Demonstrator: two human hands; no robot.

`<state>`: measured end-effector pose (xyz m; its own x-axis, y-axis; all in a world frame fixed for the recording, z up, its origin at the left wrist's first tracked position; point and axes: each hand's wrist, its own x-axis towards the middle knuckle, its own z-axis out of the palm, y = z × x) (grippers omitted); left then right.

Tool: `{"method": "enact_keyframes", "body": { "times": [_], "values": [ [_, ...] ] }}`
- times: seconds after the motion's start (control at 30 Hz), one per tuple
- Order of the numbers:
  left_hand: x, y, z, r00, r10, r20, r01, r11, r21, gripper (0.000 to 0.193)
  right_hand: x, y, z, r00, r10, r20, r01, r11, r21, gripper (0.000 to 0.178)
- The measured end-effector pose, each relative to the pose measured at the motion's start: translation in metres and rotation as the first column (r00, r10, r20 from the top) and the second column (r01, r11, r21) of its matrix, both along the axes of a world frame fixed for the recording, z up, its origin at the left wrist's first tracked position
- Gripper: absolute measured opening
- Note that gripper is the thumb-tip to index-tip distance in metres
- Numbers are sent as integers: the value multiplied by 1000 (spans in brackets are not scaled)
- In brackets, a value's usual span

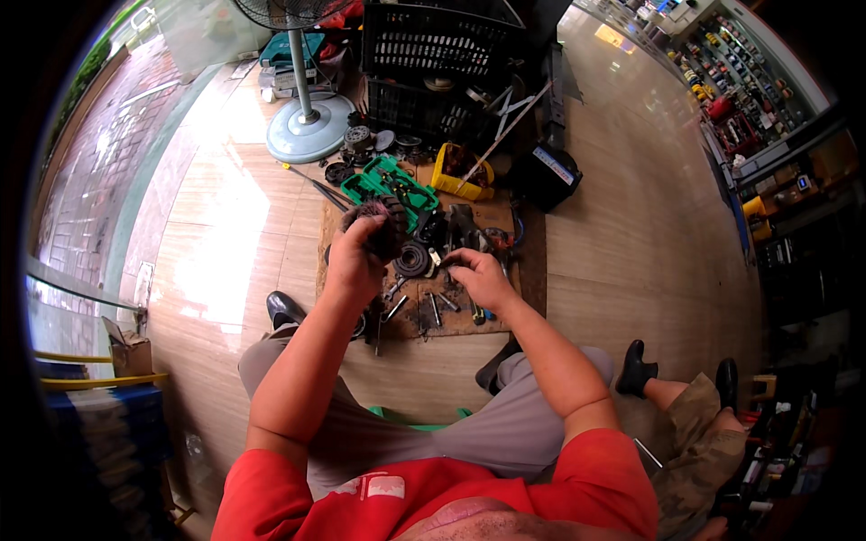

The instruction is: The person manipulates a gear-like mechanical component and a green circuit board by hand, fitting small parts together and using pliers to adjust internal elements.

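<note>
My left hand (pixel 357 257) is raised over the work board, closed around a dark, round part with a ridged edge (pixel 391 227). Its exact kind is hard to make out. To the right, my right hand (pixel 485 279) hovers low with thumb and fingers pinched together; whatever may be between the fingertips is too small to name. A dark ring-shaped part (pixel 412 259) lies between the hands. On the board's near side are a wrench (pixel 395 286) and several small metal sockets or rods (pixel 436 309). Beyond my hands sits an opened green tool case (pixel 397 185).
The brown board (pixel 528 239) is littered with greasy parts. A yellow bin (pixel 462 171), a black battery-like box (pixel 545 178) and black crates (pixel 437 54) stand beyond. A fan base (pixel 309 128) is at far left. Another person's shoe (pixel 637 370) is at right.
</note>
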<state>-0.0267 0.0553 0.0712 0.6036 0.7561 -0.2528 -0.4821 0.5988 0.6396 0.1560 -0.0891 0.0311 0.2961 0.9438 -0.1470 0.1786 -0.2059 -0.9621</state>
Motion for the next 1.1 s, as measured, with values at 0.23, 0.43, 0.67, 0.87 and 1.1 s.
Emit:
{"method": "enact_keyframes", "body": {
  "times": [0.23, 0.43, 0.67, 0.87, 1.1],
  "values": [
    [-3, 7, -8, 1000, 0, 31, 0, 1000, -16, 24, 1, -1, 3, 999, 44, 0, -44, 999, 11, 21],
    [-9, 7, 0, 993, -97, 72, 94, 994, 49, 24, 8, -1, 9, 958, 183, 218, -173, 983, -66, 40],
    [4, -22, 8, 979, -161, -124, 179, 972, 153, 57, 1, -3, 13, 975, 221, -22, -216, 967, 138, 59],
    [10, -33, 3, 913, -249, -322, 355, 876, 328, 73, -1, 0, 23, 942, 190, -276, -153, 977, 150, 34],
    [15, -36, 4, 845, -184, -502, 444, 764, 468, 75, 21, -6, 31, 998, 48, -31, -43, 986, 164, 18]
  ]
}}
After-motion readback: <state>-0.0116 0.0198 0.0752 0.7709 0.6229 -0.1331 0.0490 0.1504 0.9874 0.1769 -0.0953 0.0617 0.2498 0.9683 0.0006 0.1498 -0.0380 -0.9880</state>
